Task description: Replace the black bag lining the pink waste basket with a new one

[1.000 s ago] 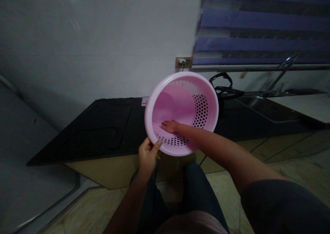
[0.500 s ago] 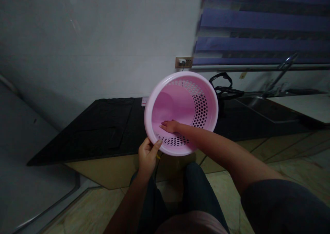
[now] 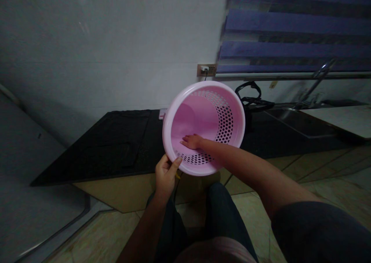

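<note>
A pink plastic basket [image 3: 169, 139] with rows of holes round its wall is tilted so that its open mouth faces me. My left hand [image 3: 165, 174] grips the near-left rim, thumb on the inner side and fingers behind. Inside the basket, my right hand [image 3: 191, 141] lies against the lower inner wall with its fingers stretched out. Nothing else shows within the basket. A bit of something yellow [image 3: 177, 176] peeks out by my left hand, too small to name.
The dark countertop [image 3: 116, 139] runs along the wall. At the right are a black plastic bag [image 3: 252, 100], a sink [image 3: 304, 126] with a faucet [image 3: 315, 81], and a white board [image 3: 344, 116]. A plugged-in outlet [image 3: 206, 70] sits on the wall behind the basket.
</note>
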{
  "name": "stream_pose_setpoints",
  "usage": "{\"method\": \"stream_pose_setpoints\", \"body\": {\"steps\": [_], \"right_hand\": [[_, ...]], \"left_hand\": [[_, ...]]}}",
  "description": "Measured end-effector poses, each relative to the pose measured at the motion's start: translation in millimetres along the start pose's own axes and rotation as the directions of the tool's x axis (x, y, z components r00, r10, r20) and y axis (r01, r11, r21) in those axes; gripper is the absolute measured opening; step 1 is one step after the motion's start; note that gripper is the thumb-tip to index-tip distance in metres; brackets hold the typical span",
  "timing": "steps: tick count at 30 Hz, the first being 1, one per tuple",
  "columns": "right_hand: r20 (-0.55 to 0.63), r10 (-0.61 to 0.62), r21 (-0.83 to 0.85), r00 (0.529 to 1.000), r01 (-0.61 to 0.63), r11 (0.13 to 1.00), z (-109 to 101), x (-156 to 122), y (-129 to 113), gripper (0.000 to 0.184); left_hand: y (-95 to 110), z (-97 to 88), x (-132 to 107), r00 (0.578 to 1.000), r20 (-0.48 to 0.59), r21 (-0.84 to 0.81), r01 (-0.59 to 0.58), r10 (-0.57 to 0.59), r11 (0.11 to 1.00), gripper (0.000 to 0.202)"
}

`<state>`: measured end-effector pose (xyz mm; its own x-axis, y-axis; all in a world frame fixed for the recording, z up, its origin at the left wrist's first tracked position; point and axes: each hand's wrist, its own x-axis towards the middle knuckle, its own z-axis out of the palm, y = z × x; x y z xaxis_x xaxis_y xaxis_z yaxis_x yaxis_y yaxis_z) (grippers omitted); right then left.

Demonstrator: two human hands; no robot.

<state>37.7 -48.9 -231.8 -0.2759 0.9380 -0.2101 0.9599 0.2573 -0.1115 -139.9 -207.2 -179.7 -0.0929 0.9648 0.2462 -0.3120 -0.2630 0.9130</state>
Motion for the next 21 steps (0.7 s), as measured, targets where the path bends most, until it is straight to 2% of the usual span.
{"method": "stream_pose_setpoints", "body": {"steps": [9, 21], "right_hand": [[0.086, 0.008, -0.069, 0.996, -0.002, 0.998, -14, -8, -12, 0.063], [0.102, 0.019, -0.14, 0.995, -0.005, 0.99, -26, -17, -16, 0.062]], "left_hand": [[-3, -1.6, 1, 0.999, 0.001, -0.059, 0.033, -0.033, 0.998, 0.028], [-5, -2.1, 2, 0.999, -0.004, -0.099, 0.04, -0.04, 0.994, 0.029]]}}
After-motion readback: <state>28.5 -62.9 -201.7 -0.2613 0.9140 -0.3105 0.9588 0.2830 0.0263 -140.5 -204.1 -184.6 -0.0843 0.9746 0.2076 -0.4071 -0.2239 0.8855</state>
